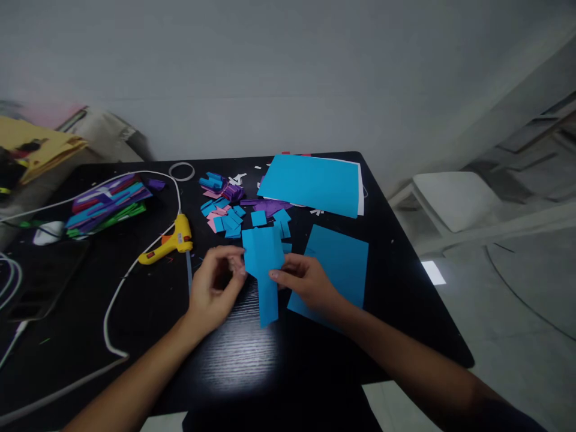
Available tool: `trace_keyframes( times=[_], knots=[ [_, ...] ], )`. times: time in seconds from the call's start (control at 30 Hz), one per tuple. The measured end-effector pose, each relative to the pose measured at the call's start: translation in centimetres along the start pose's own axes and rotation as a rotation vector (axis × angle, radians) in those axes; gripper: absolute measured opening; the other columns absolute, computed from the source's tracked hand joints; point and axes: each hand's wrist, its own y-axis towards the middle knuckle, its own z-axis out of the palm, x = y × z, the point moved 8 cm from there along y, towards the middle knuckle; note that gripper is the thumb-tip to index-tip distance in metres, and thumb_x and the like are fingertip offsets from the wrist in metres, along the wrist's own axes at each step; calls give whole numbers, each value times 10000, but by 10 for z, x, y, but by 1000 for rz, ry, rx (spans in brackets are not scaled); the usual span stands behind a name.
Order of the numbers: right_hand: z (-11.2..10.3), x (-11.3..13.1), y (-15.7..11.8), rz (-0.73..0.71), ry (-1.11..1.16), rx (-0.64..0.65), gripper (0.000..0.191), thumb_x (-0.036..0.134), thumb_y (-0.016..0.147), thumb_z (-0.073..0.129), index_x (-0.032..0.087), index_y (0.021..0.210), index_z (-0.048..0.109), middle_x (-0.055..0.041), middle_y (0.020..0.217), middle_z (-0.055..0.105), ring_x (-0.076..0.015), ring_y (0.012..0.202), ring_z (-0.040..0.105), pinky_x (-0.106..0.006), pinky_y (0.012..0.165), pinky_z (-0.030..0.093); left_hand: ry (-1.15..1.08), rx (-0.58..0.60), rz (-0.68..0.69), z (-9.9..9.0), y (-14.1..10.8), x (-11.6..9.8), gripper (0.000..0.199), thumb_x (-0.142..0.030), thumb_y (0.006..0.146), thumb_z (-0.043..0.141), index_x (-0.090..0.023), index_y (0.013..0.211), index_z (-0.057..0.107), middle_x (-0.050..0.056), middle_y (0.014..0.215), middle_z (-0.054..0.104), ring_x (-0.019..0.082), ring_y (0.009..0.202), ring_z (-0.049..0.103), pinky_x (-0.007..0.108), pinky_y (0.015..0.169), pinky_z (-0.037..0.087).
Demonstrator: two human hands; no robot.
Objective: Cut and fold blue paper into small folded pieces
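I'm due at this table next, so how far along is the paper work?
Already done, it seems: small blue and pink squares are cut and heaped. In progress: a creased blue piece, held in the right hand, with the left hand at its edge. Probably left: the large blue sheets, which look whole; the yellow glue gun lies aside.

paper sheet [315,183]: matt, smooth; tabletop [238,360]: glossy, fine-grained
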Motion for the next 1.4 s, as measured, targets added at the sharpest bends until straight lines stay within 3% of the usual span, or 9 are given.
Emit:
trace_keyframes(
  times=[0.07,0.13,0.23,0.3,0.5,0.93,1.17,1.4],
  knots=[
    [-5,0,0,-14,-18,-48,277,447,796,880,213,901,775,-24,873,790,-191,794,750,-374,804,623,-176,1,-156,3,-1,13,274,-224,982,665,-246,1251,619,12,930,671,149,788,653,249,669,557],
    [-7,-1,-1,-27,-39,-84,263,434,795,879,211,882,770,-29,872,795,-197,797,759,-381,799,631,-256,124,-295,15,-3,21,195,-310,991,653,-213,1160,639,16,874,678,152,732,643,247,617,546],
    [-9,1,-1,-60,-67,-115,278,435,773,894,211,889,776,-32,872,805,-207,812,768,-379,793,636,-203,333,-426,31,-7,26,178,-340,937,712,-166,909,690,-9,702,633,121,607,569,222,565,488],
    [-9,2,-2,-85,-93,-127,290,434,762,901,211,903,783,-35,879,811,-213,818,773,-377,784,641,-186,385,-451,35,-7,24,180,-328,906,734,-159,850,706,-15,667,626,110,584,541,215,554,465],
    [-8,6,-4,-127,-163,-142,261,428,790,872,218,921,788,-37,884,815,-223,820,780,-378,771,644,-234,421,-484,39,-6,21,168,-330,895,722,-166,858,733,2,692,675,123,599,584,230,571,513],
    [-12,7,-6,-146,-255,-190,170,349,813,831,214,865,742,-17,805,768,-196,758,738,-339,727,600,-253,380,-543,35,-5,30,172,-323,846,771,-150,845,765,28,700,720,137,597,637,244,570,545],
    [-13,4,-4,-143,-265,-192,186,358,809,837,214,895,755,-22,813,777,-198,759,741,-339,722,610,-330,435,-563,41,-4,25,111,-261,830,751,-152,856,747,15,711,711,127,602,623,243,581,551],
    [-11,3,-3,-94,-251,-132,213,376,823,820,221,953,753,-26,846,797,-212,802,762,-358,764,619,-229,400,-575,35,-9,38,150,-295,850,742,-146,847,745,7,668,694,121,562,613,238,561,524]
  ],
)
